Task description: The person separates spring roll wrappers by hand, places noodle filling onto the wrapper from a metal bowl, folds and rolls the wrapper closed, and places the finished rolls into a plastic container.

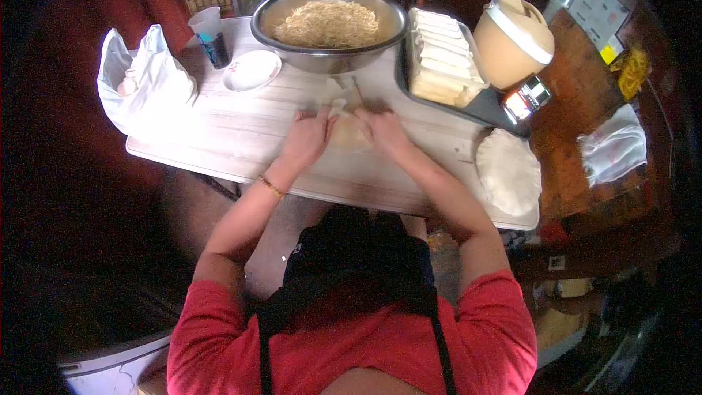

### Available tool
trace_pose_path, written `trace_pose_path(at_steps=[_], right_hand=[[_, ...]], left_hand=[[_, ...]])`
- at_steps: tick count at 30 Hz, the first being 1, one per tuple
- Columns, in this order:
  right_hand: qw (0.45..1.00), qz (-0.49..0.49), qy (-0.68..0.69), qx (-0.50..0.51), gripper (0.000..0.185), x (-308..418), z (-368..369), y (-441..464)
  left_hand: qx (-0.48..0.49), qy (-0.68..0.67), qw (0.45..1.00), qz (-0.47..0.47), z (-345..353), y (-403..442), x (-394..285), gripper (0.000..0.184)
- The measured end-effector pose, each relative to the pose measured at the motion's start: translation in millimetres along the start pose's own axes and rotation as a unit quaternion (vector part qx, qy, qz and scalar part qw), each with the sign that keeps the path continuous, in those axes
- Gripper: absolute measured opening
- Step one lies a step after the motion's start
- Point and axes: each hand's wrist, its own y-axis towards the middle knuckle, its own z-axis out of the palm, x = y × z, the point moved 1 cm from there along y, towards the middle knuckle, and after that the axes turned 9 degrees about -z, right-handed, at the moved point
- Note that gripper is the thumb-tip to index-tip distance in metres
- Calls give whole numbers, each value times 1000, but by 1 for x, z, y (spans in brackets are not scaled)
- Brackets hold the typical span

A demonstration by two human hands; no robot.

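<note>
A thin, pale spring roll wrapper (349, 137) lies on the table between my hands, blurred and hard to tell from the pale tabletop. My left hand (310, 133) is closed with its fingertips on the wrapper's left side, near a whitish loose flap (337, 91). From the other side, my right hand (383, 132) pinches the wrapper's right edge. Beyond both hands stands a large steel bowl (329, 61) heaped with shredded, bean-sprout-like filling (329, 23). Rolled spring rolls (442, 47) fill a clear container at the right. A round stack of wrappers (508, 172) rests at the table's right end.
A white plastic bag (142, 84), a cup with dark liquid (212, 40) and a small plate (252, 71) stand at left. On the right are a dark tray (479, 113), an orange-tan jug (512, 40), a phone-like device (526, 99) and a white cloth (614, 146).
</note>
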Motion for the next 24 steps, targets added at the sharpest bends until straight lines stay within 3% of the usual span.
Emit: trace_pose_path(at_steps=[2, 6, 9, 11, 12, 14, 15, 17, 21, 23, 24], right_hand=[[993, 19, 116, -3, 35, -6, 1, 6], [995, 1, 101, -25, 51, -30, 24, 21], [995, -22, 11, -102, 61, -29, 22, 25], [994, -4, -86, -71, 59, 1, -11, 27], [994, -6, -85, -70, 59, -2, -7, 30], [975, -150, -160, -39, 50, -8, 6, 33], [975, -149, -160, -39, 50, -9, 8, 32], [994, -57, -37, 80, 49, -12, 15, 30], [992, -39, 9, 116, 48, -6, -9, 17], [988, -104, 6, 112, 47, 7, -29, 1], [988, -104, 7, 113, 47, 6, -31, -5]], left_hand=[[40, -15, 995, -85, -1, 10, -3, 22], [41, -76, 991, -106, 34, 24, 16, 22], [-6, -130, 989, -76, 33, 28, 16, 26], [-165, -10, 986, 7, 17, 30, 7, 31], [-165, -9, 986, 5, 17, 30, 7, 31], [-46, -55, 997, -40, 21, 32, 7, 37], [-46, -55, 997, -39, 20, 32, 5, 37], [65, -42, 991, -108, 19, 32, 4, 37], [36, -135, 988, -60, 20, 15, 22, 38], [59, -139, 988, 27, 1, 8, 21, 59], [60, -140, 988, 25, -13, 6, 17, 59]])
